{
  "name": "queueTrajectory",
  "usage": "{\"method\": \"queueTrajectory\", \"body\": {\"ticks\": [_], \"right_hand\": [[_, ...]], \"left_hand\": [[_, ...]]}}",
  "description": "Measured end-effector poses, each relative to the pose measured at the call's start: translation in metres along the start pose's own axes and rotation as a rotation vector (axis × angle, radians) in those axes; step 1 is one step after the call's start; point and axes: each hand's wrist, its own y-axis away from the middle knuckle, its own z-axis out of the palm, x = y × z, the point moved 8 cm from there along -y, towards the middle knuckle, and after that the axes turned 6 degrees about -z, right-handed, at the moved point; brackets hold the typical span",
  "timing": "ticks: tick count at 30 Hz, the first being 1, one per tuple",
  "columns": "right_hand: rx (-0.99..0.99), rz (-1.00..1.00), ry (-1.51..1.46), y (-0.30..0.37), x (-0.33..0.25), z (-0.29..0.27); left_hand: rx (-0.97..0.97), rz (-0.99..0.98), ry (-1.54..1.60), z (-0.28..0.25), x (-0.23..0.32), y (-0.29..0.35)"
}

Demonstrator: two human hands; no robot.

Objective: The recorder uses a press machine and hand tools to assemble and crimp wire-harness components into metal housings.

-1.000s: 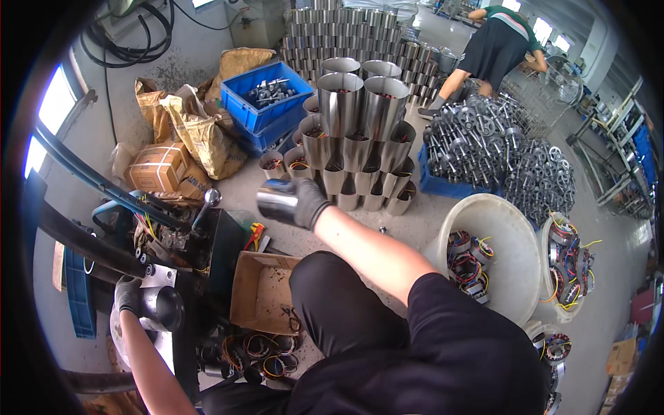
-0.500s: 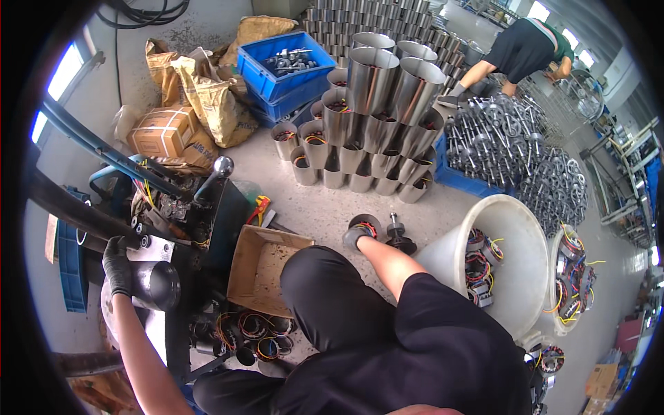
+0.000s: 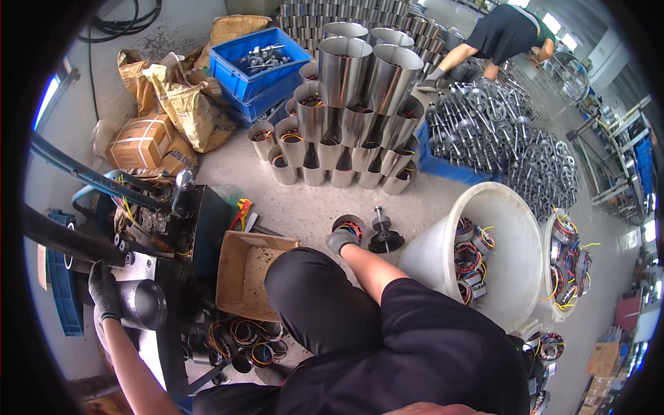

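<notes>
My left hand (image 3: 104, 292), in a grey glove, rests on the machine at the left, beside a dark metal cylinder (image 3: 143, 304). Its fingers look stretched out along the machine, below a thick black bar (image 3: 69, 242). On the floor ahead of my knee, my gloved right hand (image 3: 341, 240) is closed on the near edge of a motor stator (image 3: 351, 225) with red and dark windings. Some of its fingers are hidden. Just right of the stator stands a rotor (image 3: 384, 238), its shaft upright on a wide dark base.
An open cardboard box (image 3: 232, 277) stands left of my knee. At my right, a tilted white tub (image 3: 512, 277) holds stators. Stacked metal cylinders (image 3: 344, 76), blue crates (image 3: 242, 83) and piled rotors (image 3: 477, 124) lie farther off. Another person (image 3: 508, 34) bends over at the far right.
The view has shifted, so most things appear farther left. Both hands keep nearly the same places, the left on the machine and the right at the stator.
</notes>
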Motion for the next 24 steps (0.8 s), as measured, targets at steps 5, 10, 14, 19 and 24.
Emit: {"method": "queueTrajectory", "body": {"ticks": [5, 10, 14, 19, 24], "right_hand": [[0.027, 0.029, -0.084, 0.023, -0.012, -0.019], [0.013, 0.051, -0.087, 0.033, -0.012, -0.025], [0.021, 0.026, -0.071, 0.039, -0.021, -0.028], [0.055, 0.034, -0.030, 0.037, -0.018, -0.027], [0.060, 0.021, -0.026, 0.036, -0.018, -0.032]], "left_hand": [[0.039, 0.088, -0.084, -0.013, 0.001, -0.004], [-0.037, 0.048, -0.148, 0.003, 0.007, 0.000], [-0.032, -0.050, 0.006, -0.006, -0.007, 0.001], [0.002, -0.028, -0.080, -0.007, 0.004, 0.012], [0.045, -0.064, -0.087, -0.004, 0.022, 0.027]]}}
